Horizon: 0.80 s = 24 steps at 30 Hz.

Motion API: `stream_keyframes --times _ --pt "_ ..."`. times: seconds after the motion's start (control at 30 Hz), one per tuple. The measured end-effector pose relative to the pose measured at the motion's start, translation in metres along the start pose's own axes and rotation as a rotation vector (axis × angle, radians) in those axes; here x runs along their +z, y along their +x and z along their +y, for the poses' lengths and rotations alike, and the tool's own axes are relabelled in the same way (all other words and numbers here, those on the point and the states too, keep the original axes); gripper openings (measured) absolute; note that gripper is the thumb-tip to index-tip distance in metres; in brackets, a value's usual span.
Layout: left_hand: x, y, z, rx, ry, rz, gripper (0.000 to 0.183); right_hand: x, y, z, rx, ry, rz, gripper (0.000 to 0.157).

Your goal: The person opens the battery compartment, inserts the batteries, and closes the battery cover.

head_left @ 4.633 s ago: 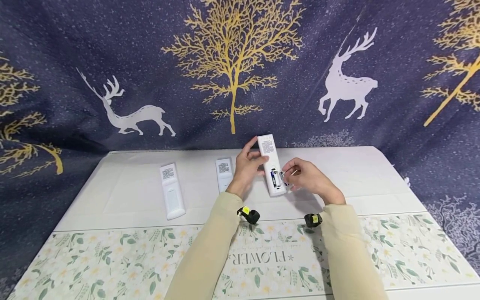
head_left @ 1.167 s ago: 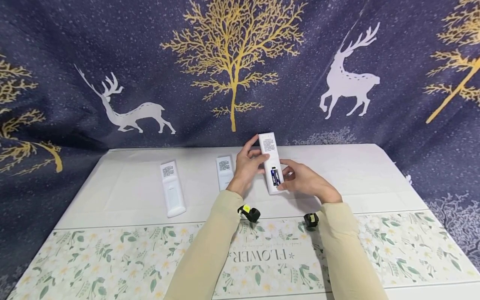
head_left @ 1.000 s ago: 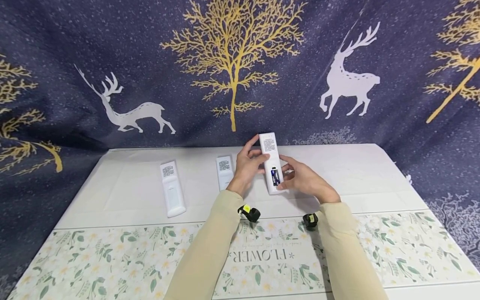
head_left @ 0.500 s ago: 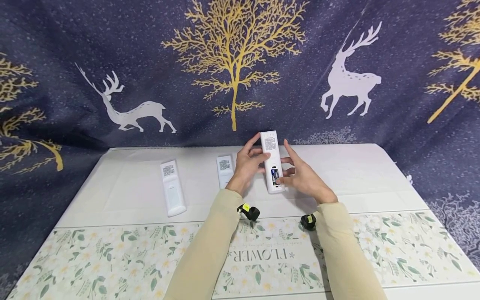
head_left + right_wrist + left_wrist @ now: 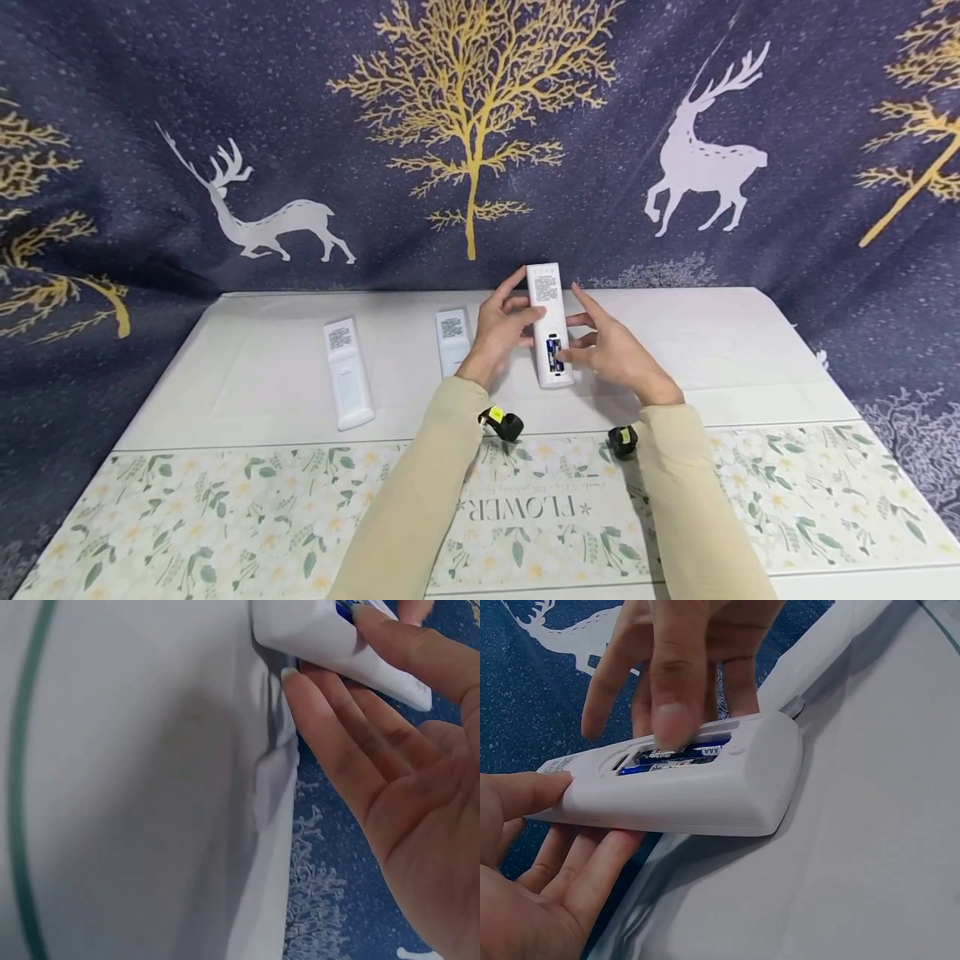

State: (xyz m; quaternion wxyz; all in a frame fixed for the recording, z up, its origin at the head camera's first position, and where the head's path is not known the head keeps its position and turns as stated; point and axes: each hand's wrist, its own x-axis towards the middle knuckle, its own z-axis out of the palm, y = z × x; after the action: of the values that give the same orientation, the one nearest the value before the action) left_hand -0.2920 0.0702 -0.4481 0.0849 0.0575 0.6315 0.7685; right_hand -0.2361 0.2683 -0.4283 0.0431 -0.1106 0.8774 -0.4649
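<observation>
A white remote control point(image 5: 546, 292) is propped tilted at the table's back edge, its back towards me. Its battery compartment lies uncovered, and AAA batteries point(image 5: 681, 761) with blue and black wrappers sit side by side in it. My left hand point(image 5: 497, 333) grips the remote from the left, thumb on its back and fingers beneath. My right hand point(image 5: 618, 358) is at the right edge. Its thumb point(image 5: 676, 720) presses on the batteries, and its index finger stretches out straight, off the remote. Other fingers reach the remote's side, with some tips hidden behind it.
Two more remotes lie face down on the white table point(image 5: 247, 375): one remote point(image 5: 350, 379) at the left, another remote point(image 5: 452, 337) partly covered by my left hand. A flower-printed strip point(image 5: 225, 508) runs along the front. A dark blue cloth point(image 5: 300, 125) hangs behind.
A battery held in my right hand at the remote's side now sits in the compartment. My right thumb has moved up from the compartment's lower end onto the batteries. My left grip stays.
</observation>
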Motion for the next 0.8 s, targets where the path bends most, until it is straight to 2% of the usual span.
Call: stream_keyframes --times 0.17,0.33,0.6,0.8 --pt "0.001 0.001 -0.001 -0.008 -0.005 0.012 0.073 -0.012 -0.002 0.001 -0.010 -0.084 0.069 0.097" --pt "0.000 0.002 -0.002 -0.012 -0.013 0.025 0.073 -0.021 -0.005 0.003 0.034 -0.182 0.106 0.083" --pt "-0.001 0.002 -0.001 -0.015 -0.021 0.029 0.074 -0.020 -0.004 0.012 0.083 -0.319 0.043 0.067" --pt "0.000 0.002 -0.001 -0.019 -0.023 0.020 0.074 -0.016 -0.002 0.019 0.091 -0.365 0.001 0.061"
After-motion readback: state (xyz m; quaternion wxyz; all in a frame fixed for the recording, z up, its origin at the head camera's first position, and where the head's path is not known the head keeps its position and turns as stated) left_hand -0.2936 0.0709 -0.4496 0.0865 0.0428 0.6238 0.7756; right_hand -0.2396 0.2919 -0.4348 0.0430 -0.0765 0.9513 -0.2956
